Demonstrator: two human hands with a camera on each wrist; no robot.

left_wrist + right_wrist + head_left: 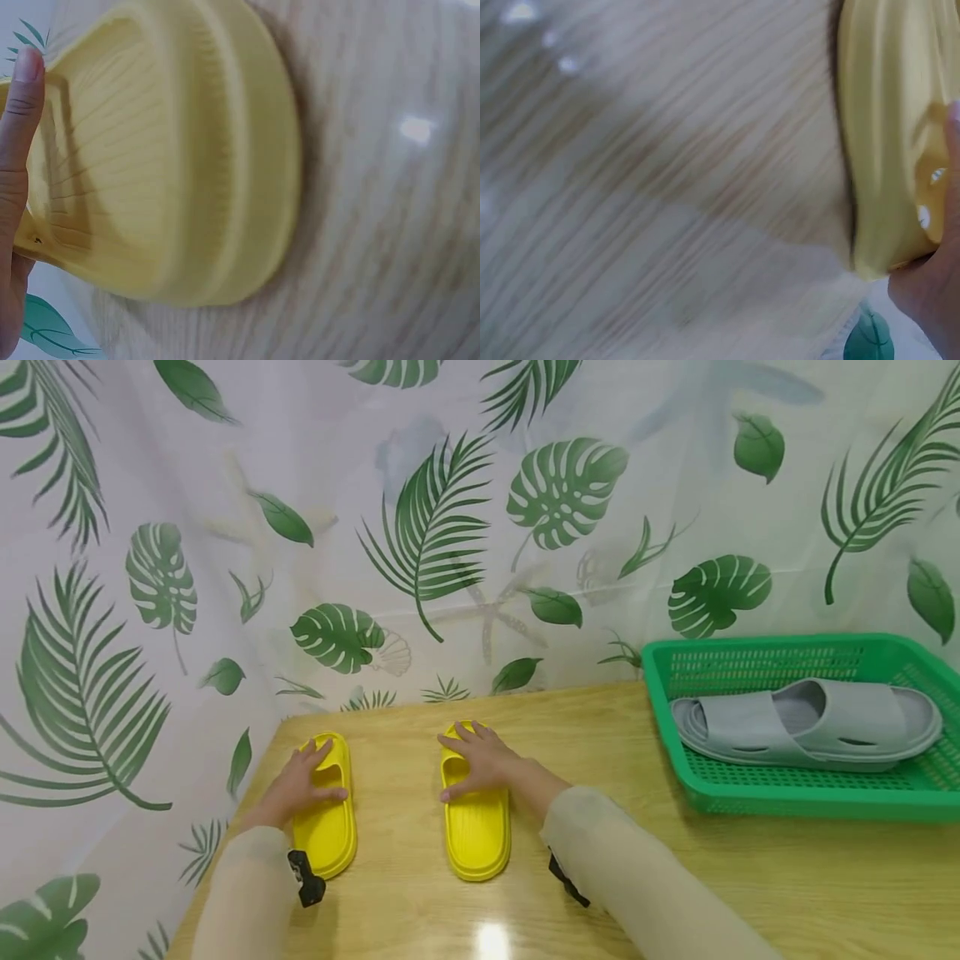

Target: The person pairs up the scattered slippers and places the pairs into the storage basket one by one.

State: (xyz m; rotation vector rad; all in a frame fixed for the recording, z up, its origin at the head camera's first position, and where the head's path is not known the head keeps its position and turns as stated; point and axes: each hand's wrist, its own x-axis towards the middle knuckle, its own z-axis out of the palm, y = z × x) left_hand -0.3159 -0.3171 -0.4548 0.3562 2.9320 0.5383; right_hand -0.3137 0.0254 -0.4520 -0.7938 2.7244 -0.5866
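Observation:
Two yellow slippers lie apart on the wooden table, toes toward the curtain. My left hand (296, 785) rests over the strap of the left slipper (326, 839), its thumb extended across the foot opening. The left wrist view shows this slipper's ridged insole (120, 142) and broad heel, beside the straight thumb. Over the front of the right slipper (477, 839) lies my right hand (483, 762), fingers spread toward the toe and thumb reaching the left edge. In the right wrist view only part of that hand (934, 285) appears, against the side of the yellow slipper (877, 150).
A green plastic basket (810, 806) stands at the right of the table (600, 739), holding grey slippers (862, 718). Behind and at the left hangs a white curtain (315, 468) with green leaf prints. A black strap is on each sleeve.

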